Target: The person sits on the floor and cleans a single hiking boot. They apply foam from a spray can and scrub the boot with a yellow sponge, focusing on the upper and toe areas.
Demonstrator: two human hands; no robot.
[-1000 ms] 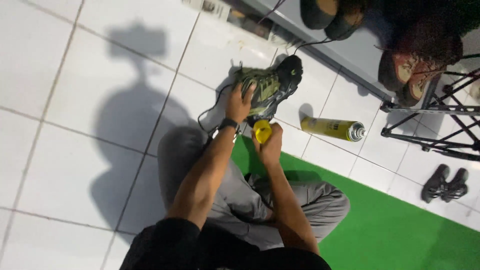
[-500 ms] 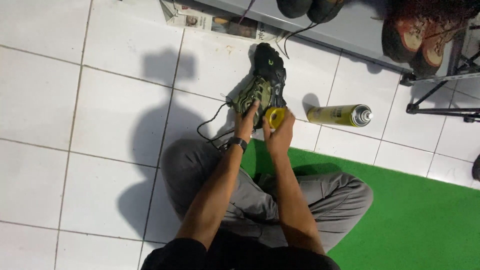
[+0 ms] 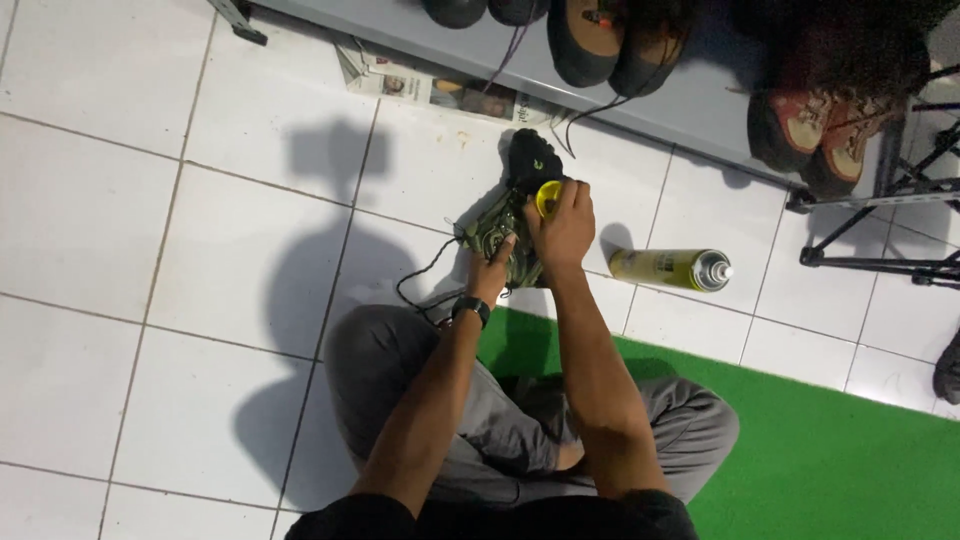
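A: Sitting cross-legged, half on the green mat (image 3: 800, 460). Hands?

B: Left hand (image 3: 492, 272) grips the near end of the olive hiking shoe (image 3: 515, 215), holding it on the floor tiles. Right hand (image 3: 565, 225) is closed on a small yellow object (image 3: 547, 197), pressed to the shoe's dark toe.

A: Tip?

B: I'd keep the shoe braced and the pressure even. Yellow spray can (image 3: 670, 268) lies right of the shoe; a grey shelf (image 3: 690, 100) with shoes beyond it.
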